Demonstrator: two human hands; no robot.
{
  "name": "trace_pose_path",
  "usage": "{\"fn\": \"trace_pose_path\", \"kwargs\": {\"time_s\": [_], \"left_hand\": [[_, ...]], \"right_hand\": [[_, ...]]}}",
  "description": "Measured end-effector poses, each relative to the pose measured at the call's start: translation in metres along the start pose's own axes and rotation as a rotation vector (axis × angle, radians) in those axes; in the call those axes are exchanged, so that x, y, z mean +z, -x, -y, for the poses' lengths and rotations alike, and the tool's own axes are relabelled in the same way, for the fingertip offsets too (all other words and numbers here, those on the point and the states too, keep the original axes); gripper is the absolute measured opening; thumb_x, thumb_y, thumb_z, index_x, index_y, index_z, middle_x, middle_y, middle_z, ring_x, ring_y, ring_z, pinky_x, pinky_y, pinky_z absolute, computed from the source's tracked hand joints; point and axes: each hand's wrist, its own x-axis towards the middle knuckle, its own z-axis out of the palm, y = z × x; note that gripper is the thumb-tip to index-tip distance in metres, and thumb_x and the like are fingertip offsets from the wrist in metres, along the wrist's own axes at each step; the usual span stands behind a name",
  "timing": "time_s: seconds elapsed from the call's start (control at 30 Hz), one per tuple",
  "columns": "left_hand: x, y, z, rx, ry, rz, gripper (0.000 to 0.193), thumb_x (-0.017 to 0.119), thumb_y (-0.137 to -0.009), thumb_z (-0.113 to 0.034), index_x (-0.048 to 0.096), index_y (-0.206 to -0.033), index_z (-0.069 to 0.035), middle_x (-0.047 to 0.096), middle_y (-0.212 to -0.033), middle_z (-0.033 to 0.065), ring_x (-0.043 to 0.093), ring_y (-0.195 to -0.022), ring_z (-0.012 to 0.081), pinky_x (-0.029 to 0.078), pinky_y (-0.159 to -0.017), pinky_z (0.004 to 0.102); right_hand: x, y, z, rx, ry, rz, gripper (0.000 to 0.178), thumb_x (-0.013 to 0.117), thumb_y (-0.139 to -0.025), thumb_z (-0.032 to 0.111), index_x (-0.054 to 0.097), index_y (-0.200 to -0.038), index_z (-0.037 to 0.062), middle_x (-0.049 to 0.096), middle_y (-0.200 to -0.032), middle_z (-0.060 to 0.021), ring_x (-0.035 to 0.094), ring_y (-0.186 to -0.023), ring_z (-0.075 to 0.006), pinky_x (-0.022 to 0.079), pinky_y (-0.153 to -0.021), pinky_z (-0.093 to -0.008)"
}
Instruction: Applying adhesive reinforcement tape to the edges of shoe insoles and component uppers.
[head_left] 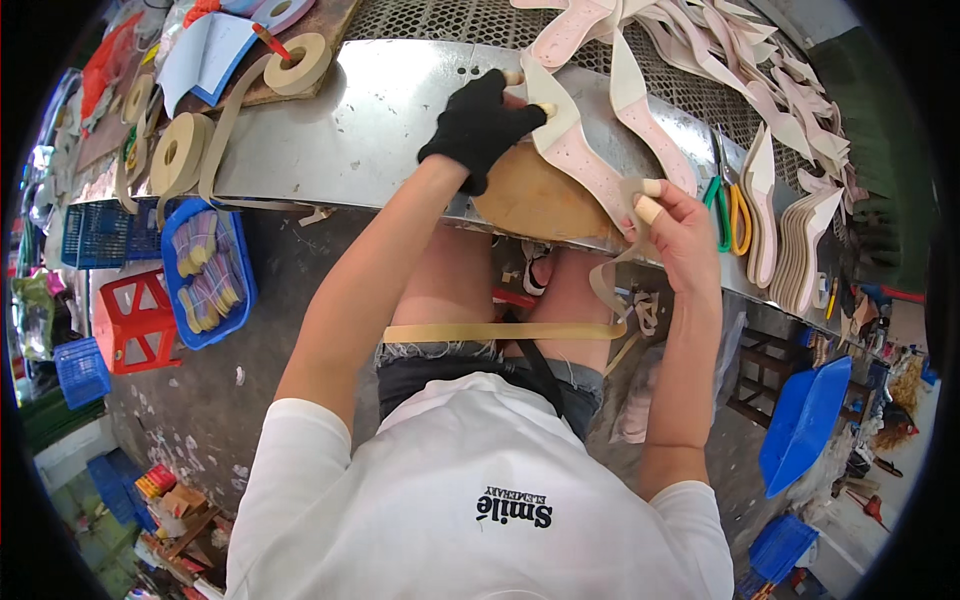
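A pale pink and white cut piece [580, 155], shaped like a shoe upper, lies over the metal table and a round brown board. My left hand [482, 122], in a black glove with covered fingertips, grips its upper end by the edge. At its lower end my right hand [678, 228], bare but for wrapped fingertips, pinches a beige tape strip [606, 285] against the piece. From there the tape loops down and runs across my lap. Just right of the piece lies a similar one [640, 115], apart from both hands.
Scissors with green [716, 205] and orange [741, 220] handles lie to the right, beside stacked pieces [800, 250]. More pieces [690, 40] pile on the mesh at the back. Tape rolls [180, 155] stand at the left. A blue basket [210, 270] holds bundled pieces below the table edge.
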Motion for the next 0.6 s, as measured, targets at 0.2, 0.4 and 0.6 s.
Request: {"fn": "trace_pose_path", "kwargs": {"time_s": [0.2,0.4,0.6], "left_hand": [[-0.014,0.024,-0.014,0.199,-0.159,-0.023,0.043,0.074,-0.074,-0.018,0.061,-0.112,-0.006,0.065,-0.085,0.0019,0.06,-0.077,0.0115,0.049,-0.069,0.0274],[-0.038,0.047,-0.046,0.63,-0.304,-0.232,0.064,0.077,-0.067,-0.012,0.051,-0.125,-0.01,0.063,-0.106,0.0044,0.062,-0.097,0.019,0.05,-0.082,0.0334],[-0.015,0.043,-0.029,0.623,-0.58,-0.129,0.034,0.07,-0.069,-0.015,0.065,-0.102,-0.009,0.067,-0.098,0.0107,0.064,-0.089,0.0287,0.051,-0.079,0.037]], "right_hand": [[0.009,0.004,-0.001,-0.297,0.487,0.019,0.014,0.065,-0.081,0.004,0.063,-0.094,-0.0003,0.061,-0.091,0.0004,0.054,-0.062,-0.0036,0.042,-0.05,-0.0201],[0.012,0.01,-0.008,-0.642,0.92,-0.066,0.015,0.065,-0.074,0.0,0.064,-0.089,0.0011,0.061,-0.094,-0.0064,0.061,-0.07,-0.0175,0.048,-0.061,-0.0268],[0.014,0.013,-0.008,-0.729,0.821,-0.197,0.013,0.065,-0.076,0.0,0.065,-0.089,0.0028,0.061,-0.083,-0.0039,0.059,-0.065,-0.0137,0.044,-0.057,-0.0239]]}}
